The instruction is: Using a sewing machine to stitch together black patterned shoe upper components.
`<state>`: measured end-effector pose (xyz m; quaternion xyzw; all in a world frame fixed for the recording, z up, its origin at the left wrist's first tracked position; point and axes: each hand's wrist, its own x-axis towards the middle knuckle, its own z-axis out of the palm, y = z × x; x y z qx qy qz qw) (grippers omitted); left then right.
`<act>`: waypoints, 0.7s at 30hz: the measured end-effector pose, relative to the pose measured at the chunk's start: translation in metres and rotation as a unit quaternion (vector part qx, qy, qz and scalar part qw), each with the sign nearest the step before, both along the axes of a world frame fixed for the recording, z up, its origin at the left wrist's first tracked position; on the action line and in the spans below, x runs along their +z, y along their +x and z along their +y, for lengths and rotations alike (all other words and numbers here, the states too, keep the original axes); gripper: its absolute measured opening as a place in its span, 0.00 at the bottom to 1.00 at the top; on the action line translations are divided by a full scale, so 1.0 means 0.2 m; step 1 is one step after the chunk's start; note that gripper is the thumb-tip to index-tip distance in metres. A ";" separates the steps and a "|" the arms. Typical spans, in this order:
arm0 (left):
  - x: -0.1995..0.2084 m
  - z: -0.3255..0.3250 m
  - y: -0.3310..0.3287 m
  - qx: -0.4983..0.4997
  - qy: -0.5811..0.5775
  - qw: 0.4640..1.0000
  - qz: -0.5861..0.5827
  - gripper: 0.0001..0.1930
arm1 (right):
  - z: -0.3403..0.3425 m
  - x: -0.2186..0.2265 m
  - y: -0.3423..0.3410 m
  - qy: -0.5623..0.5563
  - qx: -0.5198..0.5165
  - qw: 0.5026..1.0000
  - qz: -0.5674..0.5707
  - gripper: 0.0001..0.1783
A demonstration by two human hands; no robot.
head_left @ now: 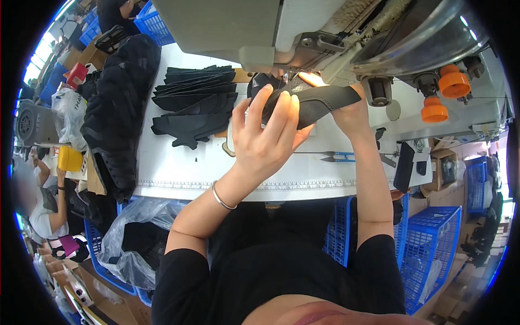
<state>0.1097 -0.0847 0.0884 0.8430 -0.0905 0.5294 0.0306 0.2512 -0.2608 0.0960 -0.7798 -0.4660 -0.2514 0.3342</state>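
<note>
A black shoe upper [320,104], part mesh and part smooth, lies bent under the needle area [285,76] of a sewing machine [227,27]. My left hand [265,130] grips its near left side, with long fingers laid over the material and the thumb lower down. On the right, my right hand [349,111] holds the upper from beneath and behind; part of that hand is hidden by the material. Fingertips show in the lamp light beyond it. Exactly where the needle meets the upper is covered by my left fingers and the machine.
Black cut pieces [197,103] lie fanned at the left of the white table [179,181], beside piled black uppers [116,108]. Blue thread snips [338,157] rest nearer me. Orange knobs [454,81] stick out at right. Blue crates [430,244] stand below; another person [46,200] sits far left.
</note>
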 end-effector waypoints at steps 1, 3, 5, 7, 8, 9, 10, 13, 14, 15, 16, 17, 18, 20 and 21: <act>-0.01 0.00 0.00 0.003 0.002 1.000 -0.002 0.25 | 0.00 0.00 0.00 -0.006 -0.009 1.000 0.000 0.17; 0.00 0.00 0.00 0.007 0.005 1.000 -0.004 0.25 | -0.02 -0.03 0.03 -0.008 -0.014 1.000 -0.022 0.18; -0.01 -0.02 0.00 0.020 0.004 1.000 -0.011 0.24 | -0.03 -0.04 0.06 -0.010 -0.019 0.999 -0.044 0.20; -0.01 -0.03 0.01 0.028 0.001 0.999 -0.015 0.24 | -0.03 -0.05 0.09 -0.025 -0.016 0.999 -0.038 0.22; -0.02 -0.03 0.01 0.031 -0.003 0.999 -0.022 0.24 | -0.05 -0.06 0.11 -0.026 -0.018 0.999 -0.039 0.22; -0.02 -0.04 0.02 0.029 -0.005 0.999 -0.022 0.24 | -0.06 -0.08 0.14 -0.029 -0.009 0.998 -0.053 0.23; -0.03 -0.05 0.03 0.028 -0.015 0.999 -0.028 0.24 | -0.08 -0.09 0.15 -0.032 -0.001 0.997 -0.067 0.24; -0.03 -0.04 0.02 0.030 -0.025 0.999 -0.037 0.23 | -0.08 -0.10 0.17 0.018 0.004 0.995 0.103 0.22; -0.03 -0.04 0.02 0.029 -0.027 0.998 -0.041 0.22 | -0.07 -0.07 0.18 -0.010 0.015 0.999 0.029 0.22; -0.03 -0.04 0.03 0.032 -0.027 0.998 -0.041 0.22 | -0.07 -0.07 0.19 -0.011 0.018 0.999 0.028 0.22; -0.03 -0.04 0.03 0.033 -0.027 0.998 -0.045 0.22 | -0.07 -0.06 0.19 0.007 0.030 0.998 0.052 0.22; -0.03 -0.05 0.04 0.031 -0.028 0.998 -0.049 0.21 | -0.09 -0.06 0.19 0.025 0.039 0.996 0.075 0.22; -0.04 -0.05 0.04 0.032 -0.029 0.998 -0.049 0.21 | -0.12 -0.11 0.22 0.008 -0.004 0.997 0.083 0.21; -0.05 -0.05 0.05 0.033 -0.035 0.997 -0.064 0.16 | -0.14 -0.13 0.24 -0.004 -0.010 0.998 0.066 0.22; -0.05 -0.06 0.05 0.035 -0.034 0.997 -0.065 0.16 | -0.14 -0.13 0.26 -0.015 -0.018 0.998 0.050 0.22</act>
